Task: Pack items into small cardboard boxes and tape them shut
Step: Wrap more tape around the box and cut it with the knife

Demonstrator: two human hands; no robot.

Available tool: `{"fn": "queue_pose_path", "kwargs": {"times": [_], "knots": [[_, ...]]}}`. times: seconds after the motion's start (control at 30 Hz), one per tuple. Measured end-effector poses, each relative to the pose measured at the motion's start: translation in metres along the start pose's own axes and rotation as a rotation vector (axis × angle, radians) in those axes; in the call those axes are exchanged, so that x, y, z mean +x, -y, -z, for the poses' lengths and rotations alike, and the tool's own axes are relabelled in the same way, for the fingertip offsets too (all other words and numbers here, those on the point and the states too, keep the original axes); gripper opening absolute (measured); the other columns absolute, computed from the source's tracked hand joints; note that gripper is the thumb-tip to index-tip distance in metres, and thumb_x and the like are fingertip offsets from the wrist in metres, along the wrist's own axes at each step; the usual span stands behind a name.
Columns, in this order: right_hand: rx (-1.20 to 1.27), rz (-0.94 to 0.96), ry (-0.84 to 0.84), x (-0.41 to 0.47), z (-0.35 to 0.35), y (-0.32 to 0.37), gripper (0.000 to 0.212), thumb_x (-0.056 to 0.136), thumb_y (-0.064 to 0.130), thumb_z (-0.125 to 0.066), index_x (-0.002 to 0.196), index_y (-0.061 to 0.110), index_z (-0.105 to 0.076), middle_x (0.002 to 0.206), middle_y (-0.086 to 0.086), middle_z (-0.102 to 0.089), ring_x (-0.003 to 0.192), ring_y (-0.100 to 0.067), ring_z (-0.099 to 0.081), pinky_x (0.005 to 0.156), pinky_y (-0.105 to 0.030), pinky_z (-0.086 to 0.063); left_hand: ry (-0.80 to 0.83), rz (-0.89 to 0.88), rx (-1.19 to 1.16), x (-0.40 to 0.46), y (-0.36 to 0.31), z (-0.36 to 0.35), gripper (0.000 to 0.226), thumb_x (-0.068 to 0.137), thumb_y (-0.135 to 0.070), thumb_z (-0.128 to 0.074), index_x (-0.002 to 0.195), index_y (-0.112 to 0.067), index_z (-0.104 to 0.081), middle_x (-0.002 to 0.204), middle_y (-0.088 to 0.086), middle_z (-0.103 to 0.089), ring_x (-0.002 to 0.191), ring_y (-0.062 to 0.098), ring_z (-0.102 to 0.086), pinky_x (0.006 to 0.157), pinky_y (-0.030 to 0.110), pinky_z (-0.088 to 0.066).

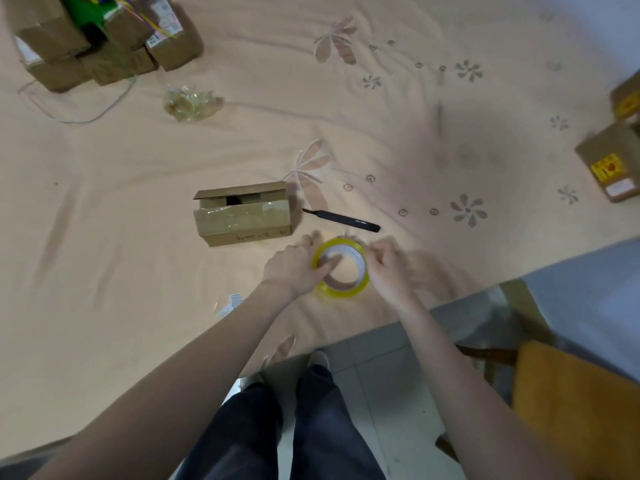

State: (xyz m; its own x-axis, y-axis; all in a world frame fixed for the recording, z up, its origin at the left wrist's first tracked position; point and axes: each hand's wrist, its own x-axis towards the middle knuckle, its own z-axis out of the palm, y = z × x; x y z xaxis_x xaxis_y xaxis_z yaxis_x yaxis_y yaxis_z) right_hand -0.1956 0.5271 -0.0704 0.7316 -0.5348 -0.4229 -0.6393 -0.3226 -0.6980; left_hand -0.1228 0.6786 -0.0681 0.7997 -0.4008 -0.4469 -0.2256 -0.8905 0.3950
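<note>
Small cardboard box [242, 216]: brown, lying on its side on the bed, long face up, top flap partly open with a dark gap showing. Clear tape wrinkled across its upper face; handwriting on the near side.

Tape roll [341, 268]: yellow-tinted clear tape on a white core, tilted, just beside the box on its near right. Left hand [294, 268] grips it with a thumb inside the core; right hand [389, 265] pinches its far rim.
</note>
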Motion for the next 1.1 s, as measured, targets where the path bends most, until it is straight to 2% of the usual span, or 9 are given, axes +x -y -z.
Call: {"fn": "queue_pose_path", "kwargs": {"times": [0.2, 0.4, 0.53, 0.67, 0.73, 0.8, 0.9, 0.97, 1.1], "knots": [[0.065, -0.027, 0.025, 0.000, 0.001, 0.000, 0.023, 0.098, 0.029, -0.037, 0.086, 0.017, -0.052, 0.079, 0.005, -0.056, 0.083, -0.018, -0.052, 0.069, -0.030, -0.035, -0.040, -0.078, -0.068, 0.001, 0.001, -0.004, 0.041, 0.091, -0.036, -0.053, 0.124, -0.013, -0.048, 0.105, 0.019, -0.064, 0.102, 0.038, -0.056, 0.074, 0.034, -0.040], [0.256, -0.086, 0.006, 0.005, 0.014, 0.035, 0.032, 0.098, 0.024, -0.030, 0.096, 0.013, -0.060, 0.105, -0.015, -0.067, 0.104, -0.030, -0.061, 0.097, -0.041, -0.045, -0.217, -0.154, -0.236, -0.003, 0.013, 0.029, 0.044, 0.091, -0.018, -0.051, 0.133, -0.017, -0.044, 0.093, 0.018, -0.066, 0.088, 0.039, -0.060, 0.067, 0.037, -0.043], [0.435, -0.037, 0.200, 0.002, 0.025, 0.069, 0.042, 0.101, 0.022, -0.025, 0.082, 0.013, -0.062, 0.076, -0.003, -0.066, 0.066, -0.007, -0.063, 0.060, -0.009, -0.047, -0.309, -0.192, -0.381, -0.002, 0.019, 0.057, 0.032, 0.092, -0.015, -0.052, 0.124, -0.014, -0.048, 0.067, -0.001, -0.057, 0.075, 0.037, -0.061, 0.057, 0.032, -0.035], [0.595, 0.061, 0.353, -0.007, 0.031, 0.101, 0.029, 0.099, 0.020, -0.039, 0.098, 0.010, -0.066, 0.088, -0.007, -0.070, 0.079, -0.017, -0.065, 0.069, -0.023, -0.050, -0.364, -0.218, -0.474, -0.005, 0.016, 0.081, 0.027, 0.092, -0.013, -0.051, 0.119, -0.018, -0.046, 0.065, -0.001, -0.058, 0.067, 0.029, -0.060, 0.057, 0.030, -0.041], [0.657, 0.139, 0.365, -0.012, 0.034, 0.114, 0.023, 0.097, 0.014, -0.046, 0.089, 0.015, -0.068, 0.079, -0.001, -0.070, 0.074, -0.014, -0.065, 0.070, -0.025, -0.050, -0.404, -0.214, -0.489, -0.008, 0.012, 0.092, 0.025, 0.092, -0.013, -0.051, 0.116, -0.018, -0.047, 0.066, 0.004, -0.058, 0.065, 0.027, -0.058, 0.053, 0.022, -0.038], [0.644, 0.216, 0.364, -0.018, 0.038, 0.125, 0.021, 0.095, 0.011, -0.050, 0.085, 0.015, -0.069, 0.080, -0.002, -0.066, 0.077, -0.015, -0.062, 0.073, -0.026, -0.051, -0.431, -0.227, -0.529, -0.011, 0.008, 0.106, 0.029, 0.092, -0.012, -0.052, 0.120, -0.019, -0.049, 0.081, 0.003, -0.064, 0.075, 0.021, -0.062, 0.060, 0.015, -0.041], [0.584, 0.305, 0.297, -0.026, 0.044, 0.141, 0.016, 0.093, 0.013, -0.054, 0.089, 0.010, -0.069, 0.086, -0.005, -0.060, 0.077, -0.009, -0.057, 0.064, -0.017, -0.048, -0.489, -0.318, -0.495, -0.017, 0.003, 0.128, 0.048, 0.089, -0.012, -0.057, 0.135, -0.018, -0.044, 0.131, -0.001, -0.051, 0.112, 0.012, -0.052, 0.092, 0.027, -0.044], [0.537, 0.378, 0.238, -0.029, 0.049, 0.152, 0.018, 0.093, 0.015, -0.054, 0.089, 0.002, -0.066, 0.083, -0.005, -0.056, 0.078, -0.010, -0.052, 0.071, -0.023, -0.041, -0.536, -0.424, -0.368, -0.021, 0.002, 0.141, 0.053, 0.088, -0.009, -0.059, 0.138, -0.017, -0.044, 0.141, 0.001, -0.043, 0.127, 0.016, -0.041, 0.105, 0.024, -0.032], [0.515, 0.411, 0.139, -0.033, 0.059, 0.172, 0.021, 0.093, 0.017, -0.057, 0.089, 0.000, -0.067, 0.080, -0.005, -0.058, 0.081, -0.016, -0.051, 0.078, -0.034, -0.039, -0.603, -0.555, -0.193, -0.027, -0.001, 0.155, 0.054, 0.086, -0.004, -0.059, 0.138, -0.015, -0.047, 0.145, 0.006, -0.040, 0.125, 0.025, -0.042, 0.104, 0.018, -0.022]]}}
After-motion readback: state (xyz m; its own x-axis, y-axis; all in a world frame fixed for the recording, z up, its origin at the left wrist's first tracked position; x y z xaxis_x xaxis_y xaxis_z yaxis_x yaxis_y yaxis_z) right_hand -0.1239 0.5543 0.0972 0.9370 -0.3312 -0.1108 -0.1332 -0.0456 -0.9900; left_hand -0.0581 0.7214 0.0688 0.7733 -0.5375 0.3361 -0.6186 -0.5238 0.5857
